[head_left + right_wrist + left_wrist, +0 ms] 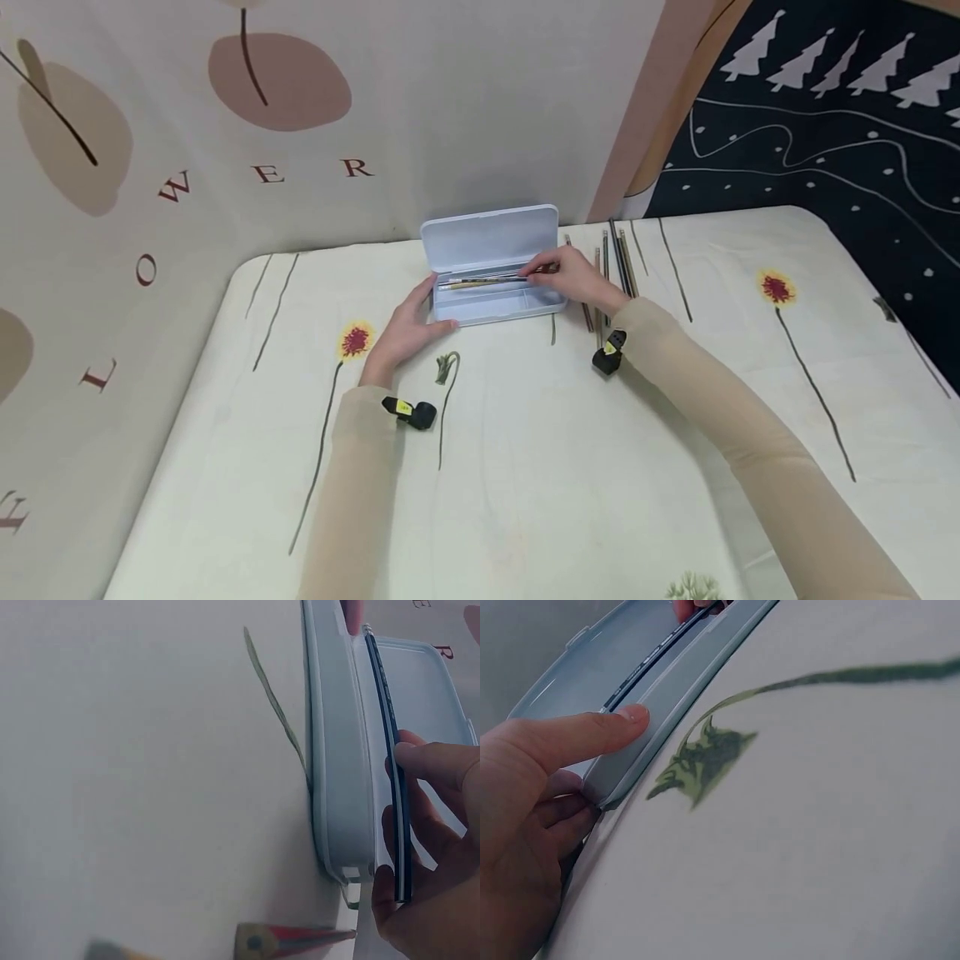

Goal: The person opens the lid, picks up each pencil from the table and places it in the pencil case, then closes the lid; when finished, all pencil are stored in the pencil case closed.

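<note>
Our left hand [401,335] grips the pencil case [491,313] by its left end, while our right hand [574,277] pinches a dark pencil [388,716] over its inside. If we let go crooked, it could stop the lid [491,237] closing.

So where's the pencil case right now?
In the head view, the case lies open near the middle of the picture, by the far edge of the white cloth, with loose pencils just to its right.
</note>
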{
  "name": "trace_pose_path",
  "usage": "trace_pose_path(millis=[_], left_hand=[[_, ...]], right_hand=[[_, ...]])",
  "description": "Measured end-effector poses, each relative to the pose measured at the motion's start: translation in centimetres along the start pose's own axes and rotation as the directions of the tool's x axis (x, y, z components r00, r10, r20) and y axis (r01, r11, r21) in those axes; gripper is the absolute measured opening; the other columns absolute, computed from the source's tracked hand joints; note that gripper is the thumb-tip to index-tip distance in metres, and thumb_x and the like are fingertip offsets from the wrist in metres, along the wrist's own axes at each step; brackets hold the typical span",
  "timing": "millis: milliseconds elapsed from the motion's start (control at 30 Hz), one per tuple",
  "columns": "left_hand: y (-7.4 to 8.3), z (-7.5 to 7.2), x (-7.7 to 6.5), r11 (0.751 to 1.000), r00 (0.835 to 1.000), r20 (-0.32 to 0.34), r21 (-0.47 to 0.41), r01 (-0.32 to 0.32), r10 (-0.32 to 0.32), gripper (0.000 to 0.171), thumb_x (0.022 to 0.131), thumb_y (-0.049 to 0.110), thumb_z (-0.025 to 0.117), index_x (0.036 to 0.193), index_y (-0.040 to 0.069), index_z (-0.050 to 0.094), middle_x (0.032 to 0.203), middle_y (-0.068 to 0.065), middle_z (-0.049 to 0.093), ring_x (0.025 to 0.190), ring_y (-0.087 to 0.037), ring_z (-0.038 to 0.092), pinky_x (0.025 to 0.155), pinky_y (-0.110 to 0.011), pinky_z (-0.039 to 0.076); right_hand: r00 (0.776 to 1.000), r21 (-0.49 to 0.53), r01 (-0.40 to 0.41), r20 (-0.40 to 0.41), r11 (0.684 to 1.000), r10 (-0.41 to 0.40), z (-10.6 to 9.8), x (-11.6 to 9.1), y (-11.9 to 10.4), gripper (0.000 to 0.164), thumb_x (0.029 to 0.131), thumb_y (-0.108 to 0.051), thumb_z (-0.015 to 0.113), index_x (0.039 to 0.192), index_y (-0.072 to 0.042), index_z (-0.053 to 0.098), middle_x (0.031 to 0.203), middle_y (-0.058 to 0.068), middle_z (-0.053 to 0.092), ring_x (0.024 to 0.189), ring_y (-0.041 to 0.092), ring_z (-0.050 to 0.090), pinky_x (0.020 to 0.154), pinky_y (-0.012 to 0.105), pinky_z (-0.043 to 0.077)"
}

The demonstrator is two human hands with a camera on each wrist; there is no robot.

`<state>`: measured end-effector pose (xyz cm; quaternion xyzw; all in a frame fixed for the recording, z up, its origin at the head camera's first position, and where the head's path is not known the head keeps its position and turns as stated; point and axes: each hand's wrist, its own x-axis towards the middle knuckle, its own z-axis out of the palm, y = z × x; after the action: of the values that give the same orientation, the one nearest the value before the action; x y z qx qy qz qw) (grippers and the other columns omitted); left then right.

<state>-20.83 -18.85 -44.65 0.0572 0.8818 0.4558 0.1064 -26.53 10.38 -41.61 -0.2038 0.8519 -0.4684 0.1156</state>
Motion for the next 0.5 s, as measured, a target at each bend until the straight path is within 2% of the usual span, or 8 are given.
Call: trace_pose_path(millis=[133,300,500], left_hand=[[0.0,0.0,0.1,1.000,1.000,-0.002,0.004,-0.002,0.002,0.090,0.085,0.025,0.073,0.156,0.017,0.019,0.159,-0.007,0.018,0.145,-0.026,0.012,0.116,-0.043,0.013],[0.0,0.1,0.2,1.000,1.000,-0.003,-0.005,-0.004,0.004,0.090,0.084,0.025,0.074,0.156,0.018,0.020,0.159,-0.007,0.018,0.145,-0.026,0.012,0.116,-0.043,0.012],[-0.2,0.1,0.2,1.000,1.000,-0.001,-0.007,-0.002,0.002,0.090,0.084,0.025,0.074,0.156,0.017,0.020,0.159,-0.006,0.017,0.145,-0.025,0.012,0.116,-0.044,0.012]], right_hand=[[0.999,-0.042,0.041,0.006,0.998,-0.041,0.5,0.5,0.1,0.018,0.091,0.000,0.062,0.106,0.001,0.073,0.108,0.014,0.068,0.092,0.022,0.056,0.076,0.029,0.045],[0.997,-0.132,0.076,-0.016,0.988,-0.079,1.2,1.0,0.5,0.016,0.090,0.000,0.064,0.102,-0.002,0.075,0.105,0.011,0.069,0.099,0.023,0.058,0.085,0.033,0.046],[0.995,-0.102,0.096,-0.004,0.990,-0.097,1.6,1.2,0.6,0.016,0.090,0.001,0.064,0.102,-0.001,0.075,0.104,0.012,0.069,0.100,0.024,0.058,0.086,0.035,0.047]])
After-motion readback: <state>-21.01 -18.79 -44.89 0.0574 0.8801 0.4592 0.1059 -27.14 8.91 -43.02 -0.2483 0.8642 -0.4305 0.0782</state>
